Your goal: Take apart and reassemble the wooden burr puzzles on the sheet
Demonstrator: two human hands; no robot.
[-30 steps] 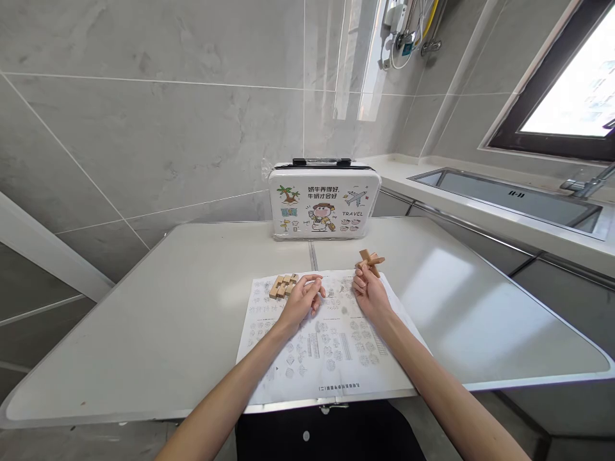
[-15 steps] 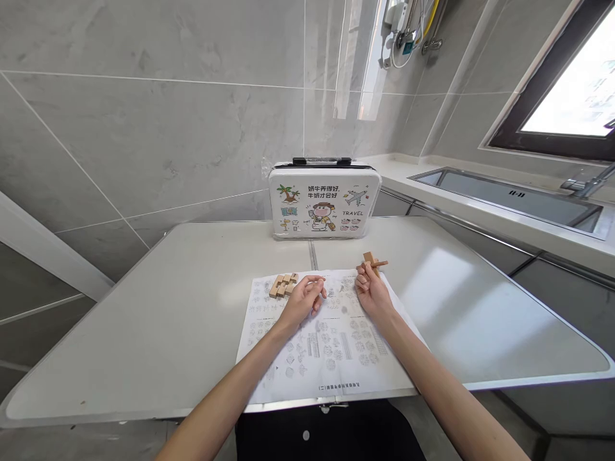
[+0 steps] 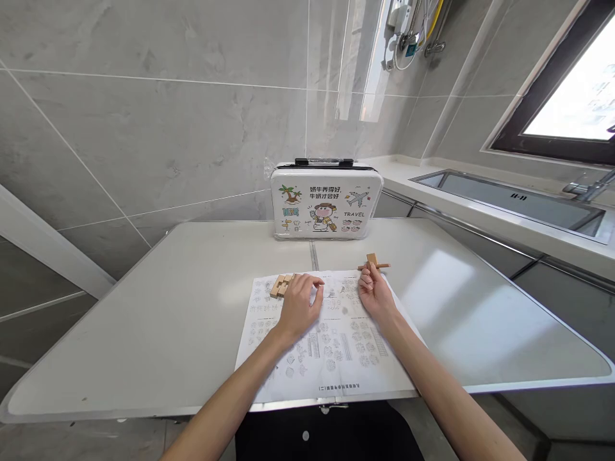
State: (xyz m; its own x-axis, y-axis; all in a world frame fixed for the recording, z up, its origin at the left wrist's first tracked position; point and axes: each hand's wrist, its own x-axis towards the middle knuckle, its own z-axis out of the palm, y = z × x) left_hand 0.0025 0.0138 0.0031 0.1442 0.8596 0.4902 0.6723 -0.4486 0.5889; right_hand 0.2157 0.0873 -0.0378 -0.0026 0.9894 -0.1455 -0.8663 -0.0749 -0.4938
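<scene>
My right hand (image 3: 375, 295) is closed round a small wooden puzzle (image 3: 373, 263) of crossed sticks, held just above the far right corner of a printed instruction sheet (image 3: 327, 358). My left hand (image 3: 298, 302) rests palm down on the sheet with fingers loosely spread. Its fingertips lie over the right end of a row of loose wooden puzzle pieces (image 3: 280, 284), whose left part shows at the sheet's far left corner.
The sheet lies on a white table (image 3: 144, 320) against a grey tiled wall. A white tin case (image 3: 327, 203) with cartoon print stands at the table's back edge. A counter with a steel sink (image 3: 509, 198) runs along the right, under a window.
My left hand has flattened and slid forward onto the loose pieces. My right hand has turned the puzzle so one stick lies level.
</scene>
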